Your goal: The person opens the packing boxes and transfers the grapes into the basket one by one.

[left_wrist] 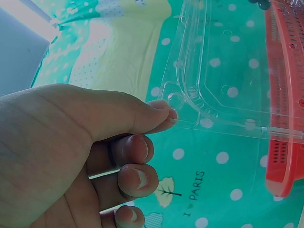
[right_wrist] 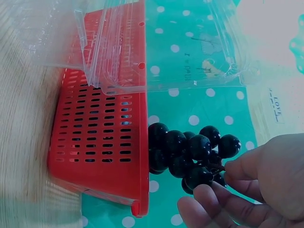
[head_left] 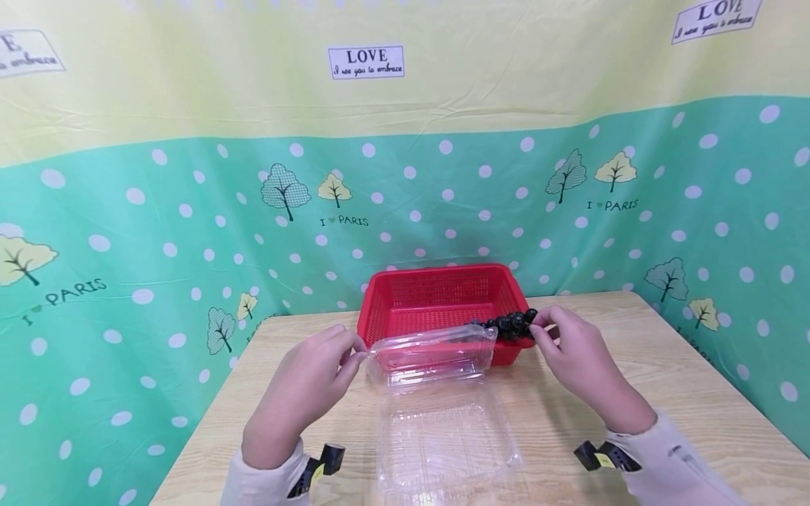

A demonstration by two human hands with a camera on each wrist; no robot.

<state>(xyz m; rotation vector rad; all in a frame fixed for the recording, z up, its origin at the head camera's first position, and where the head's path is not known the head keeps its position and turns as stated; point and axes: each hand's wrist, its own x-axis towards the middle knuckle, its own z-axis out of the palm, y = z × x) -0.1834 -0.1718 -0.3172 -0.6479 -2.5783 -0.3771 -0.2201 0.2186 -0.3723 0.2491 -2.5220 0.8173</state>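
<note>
Between the thumb and forefinger of my left hand (head_left: 313,379) is a corner of the raised lid of a clear plastic clamshell box (head_left: 449,446). The lid (left_wrist: 190,80) stands tilted up, while the box's other half lies flat on the table. My right hand (head_left: 579,351) pinches the stem of a bunch of black grapes (right_wrist: 190,152) and holds it over the red basket's (head_left: 380,302) right front rim. Part of the bunch is hidden behind the lid in the head view.
A light wooden table (head_left: 253,393) carries the basket, which has slotted walls. Behind and at both sides hangs a green and yellow curtain (head_left: 443,190) with white dots and printed trees. Each wrist wears a black strap with a small camera.
</note>
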